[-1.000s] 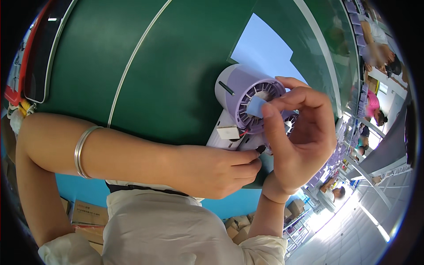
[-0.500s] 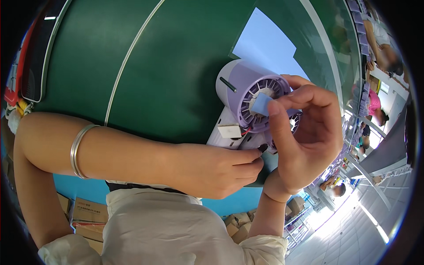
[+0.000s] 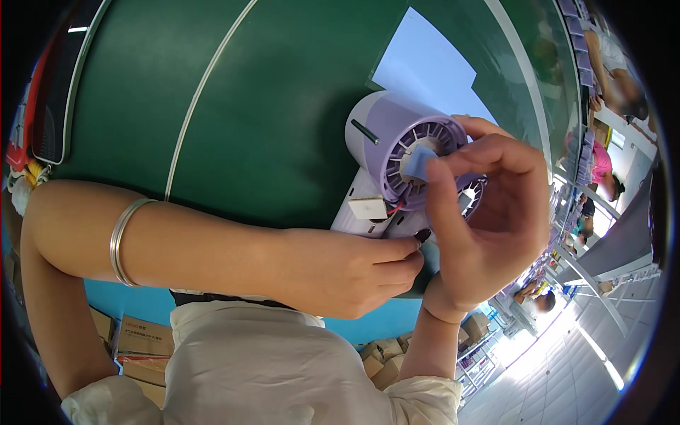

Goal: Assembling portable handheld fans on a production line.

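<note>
A small lilac fan [image 3: 397,152] with a round housing lies on its side on the green counter [image 3: 234,120], close to the near edge and just in front of the person's chest. Its slotted round face, with spokes running out from a hub, points toward the right hand [image 3: 489,227].

The right hand curves around that face from the right. Its thumb and forefinger are narrowed on a little blue pad [image 3: 418,161], pinching it and pressing it against the hub of the fan; the other fingers [image 3: 496,131] arch over the top rim of the housing.

The left hand [image 3: 340,273] comes in from the left, its forearm lying across the counter edge with a thin silver bangle [image 3: 122,241] near the elbow. Its fingers are bunched tight together at the base of the fan, beside the right wrist, on something small and dark that is mostly hidden, so what it is cannot be told.

A small white square part [image 3: 368,207] sits on the fan's white stem, with a red wire [image 3: 394,207] running from it toward the housing.

A pale blue sheet [image 3: 425,67] lies flat on the counter just behind the fan. A white stripe [image 3: 205,92] crosses the green surface to the left, well apart from the hands.
</note>
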Demonstrator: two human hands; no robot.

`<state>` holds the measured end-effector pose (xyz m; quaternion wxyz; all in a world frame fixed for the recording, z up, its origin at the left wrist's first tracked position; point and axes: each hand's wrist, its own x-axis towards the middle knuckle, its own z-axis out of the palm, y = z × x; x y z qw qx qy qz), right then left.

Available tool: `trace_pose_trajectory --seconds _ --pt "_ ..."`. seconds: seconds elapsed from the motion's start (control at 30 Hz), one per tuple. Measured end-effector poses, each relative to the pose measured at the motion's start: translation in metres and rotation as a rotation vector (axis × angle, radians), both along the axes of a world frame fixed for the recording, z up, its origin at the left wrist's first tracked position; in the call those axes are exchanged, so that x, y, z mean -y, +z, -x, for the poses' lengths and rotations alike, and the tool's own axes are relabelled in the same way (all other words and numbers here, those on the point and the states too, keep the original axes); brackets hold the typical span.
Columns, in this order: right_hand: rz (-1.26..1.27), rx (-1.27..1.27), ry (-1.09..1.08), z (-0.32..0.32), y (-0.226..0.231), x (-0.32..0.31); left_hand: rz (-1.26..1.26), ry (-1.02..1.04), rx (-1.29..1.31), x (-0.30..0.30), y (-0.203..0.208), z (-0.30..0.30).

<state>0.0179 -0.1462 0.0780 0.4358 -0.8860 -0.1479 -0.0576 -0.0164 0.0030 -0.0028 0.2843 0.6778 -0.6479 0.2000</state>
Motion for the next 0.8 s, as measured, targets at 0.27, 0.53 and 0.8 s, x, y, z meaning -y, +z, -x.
trace_pose_trajectory --seconds 0.27,0.53,0.8 --pt "0.271 0.194 0.042 -0.001 -0.007 -0.003 -0.080 -0.036 0.004 -0.008 0.006 -0.004" --pt "0.324 0.039 -0.071 -0.013 0.009 0.002 0.000 -0.016 0.033 -0.004 0.000 -0.006" --pt "0.264 -0.039 0.161 -0.014 0.024 0.035 -0.047 -0.070 0.045 -0.012 0.005 -0.008"
